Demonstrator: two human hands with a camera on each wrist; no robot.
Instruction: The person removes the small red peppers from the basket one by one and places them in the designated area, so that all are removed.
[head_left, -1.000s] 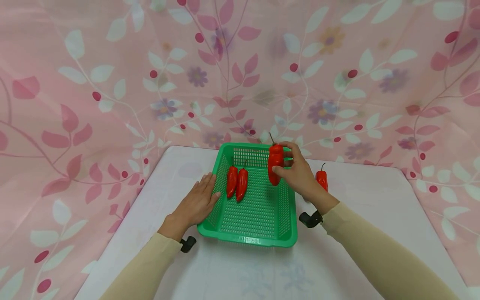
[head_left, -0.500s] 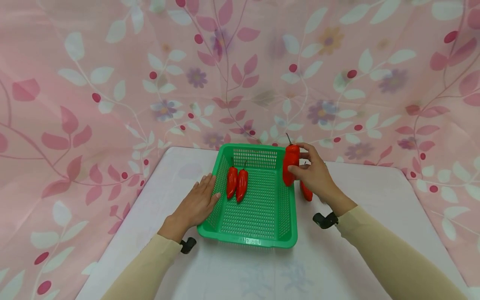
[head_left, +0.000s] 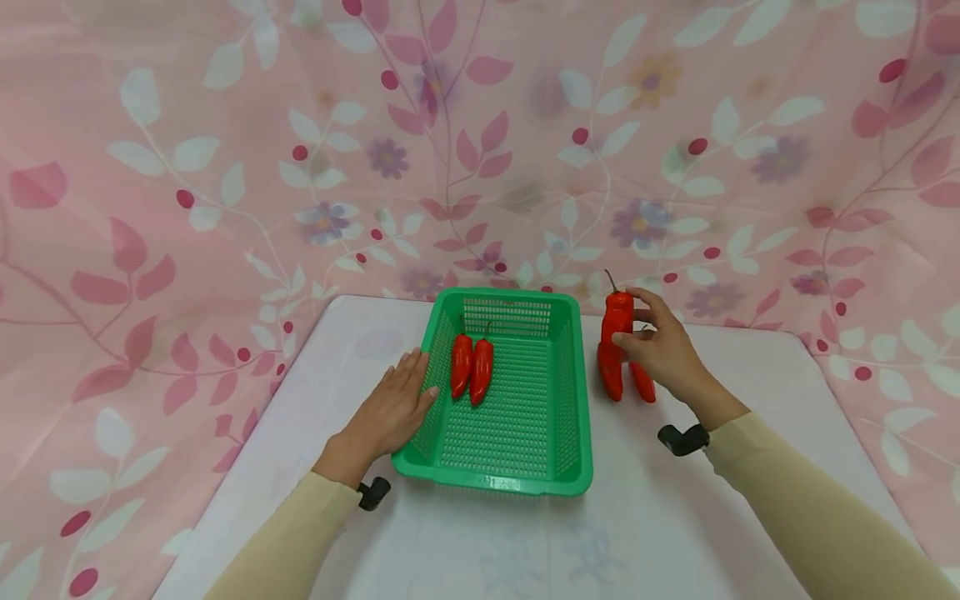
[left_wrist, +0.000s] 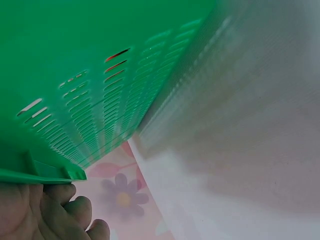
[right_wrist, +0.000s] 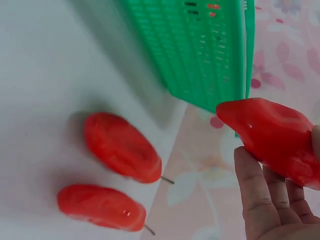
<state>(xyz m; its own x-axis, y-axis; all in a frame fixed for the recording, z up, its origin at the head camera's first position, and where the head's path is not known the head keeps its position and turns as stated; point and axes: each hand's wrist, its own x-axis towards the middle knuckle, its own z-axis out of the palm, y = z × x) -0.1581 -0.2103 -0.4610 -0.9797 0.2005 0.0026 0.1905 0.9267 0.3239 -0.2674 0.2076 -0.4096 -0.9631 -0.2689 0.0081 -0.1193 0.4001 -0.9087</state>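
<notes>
My right hand (head_left: pixel 667 350) pinches a long red pepper (head_left: pixel 618 312) between thumb and fingers, stem upward, over the table just right of the green basket (head_left: pixel 491 483). In the right wrist view the held red pepper (right_wrist: pixel 272 135) hangs clear of the table. Beneath it on the cloth lie two more red peppers, one nearer the basket (right_wrist: pixel 122 147) and one farther off (right_wrist: pixel 102 207). My left hand (head_left: pixel 390 408) rests on the basket's left rim with its fingers straight. Inside the basket, side by side toward the left, lie two red peppers (head_left: pixel 482 375).
A white cloth (head_left: pixel 525 550) covers the table. Pink floral fabric (head_left: pixel 480 167) hangs behind it and at both sides. The basket has slotted side walls, seen close up in the left wrist view beside the left fingers (left_wrist: pixel 65 215).
My right hand has carried the pepper from above the basket's right part out past its right wall, over the two peppers on the table. The left hand stays on the rim.
</notes>
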